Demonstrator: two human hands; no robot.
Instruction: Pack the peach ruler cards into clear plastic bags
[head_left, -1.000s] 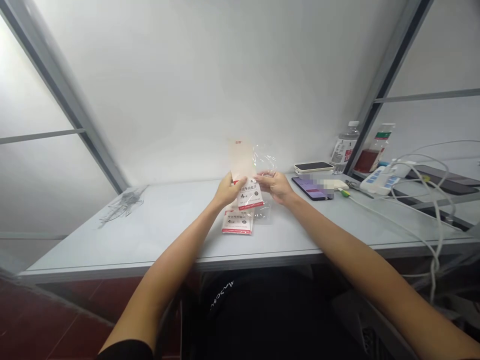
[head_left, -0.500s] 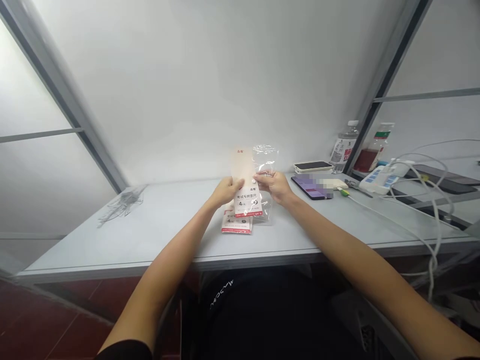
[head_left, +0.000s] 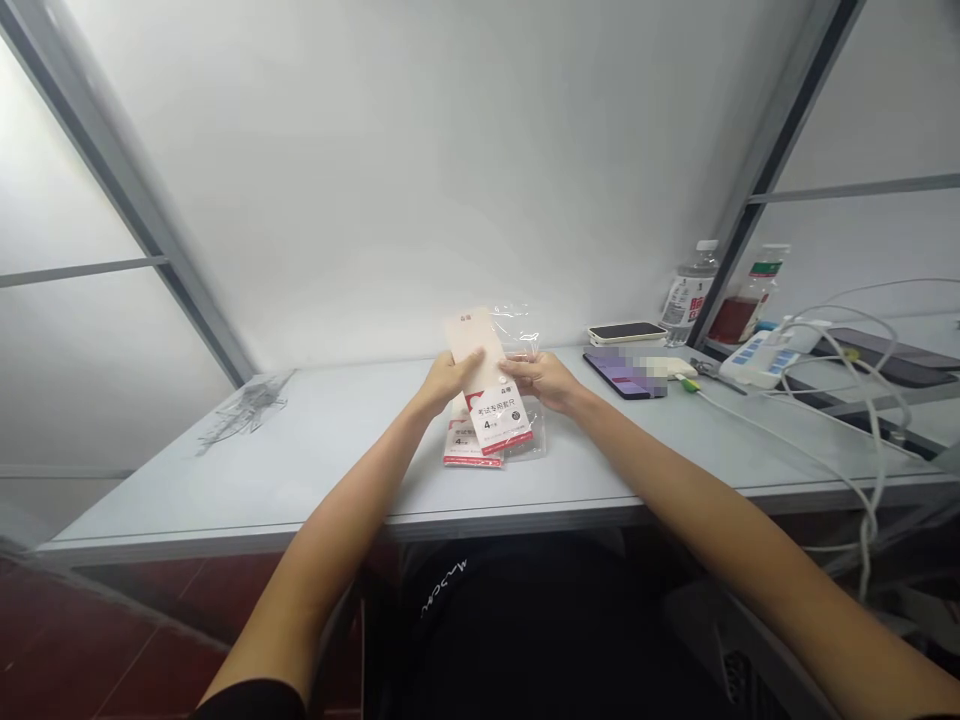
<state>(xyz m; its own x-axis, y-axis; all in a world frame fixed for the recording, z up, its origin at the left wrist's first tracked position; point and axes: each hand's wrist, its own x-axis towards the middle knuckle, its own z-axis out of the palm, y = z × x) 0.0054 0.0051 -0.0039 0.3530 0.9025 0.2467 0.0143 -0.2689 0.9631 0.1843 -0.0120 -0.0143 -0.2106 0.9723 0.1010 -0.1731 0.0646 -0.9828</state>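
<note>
My left hand (head_left: pixel 446 382) is closed on the left edge of a long printed card (head_left: pixel 504 418), its thumb lying across the front. Cream on top and white with a red bottom stripe below, the card leans with its lower end to the right. My right hand (head_left: pixel 553 380) pinches a clear plastic bag (head_left: pixel 534 435) beside and partly behind the card, its fingertips at the card's right edge. A small round white spot shows at those fingertips; I cannot tell what it is. Below, a similar printed packet (head_left: pixel 465 460) lies on the desk, partly covered by the card.
A bundle of thin dark strands or clear film (head_left: pixel 247 412) lies at the desk's left. To the right are a purple-screened phone (head_left: pixel 622 375), a white-cased phone (head_left: pixel 628 332), a water bottle (head_left: pixel 688 298), a second bottle (head_left: pixel 739 315), a power strip (head_left: pixel 757 358) and white cables (head_left: pixel 795 465).
The card has tilted, its top going left and its bottom right, and more of the packet underneath is covered. The bag has shifted slightly down. Both hands keep their grip.
</note>
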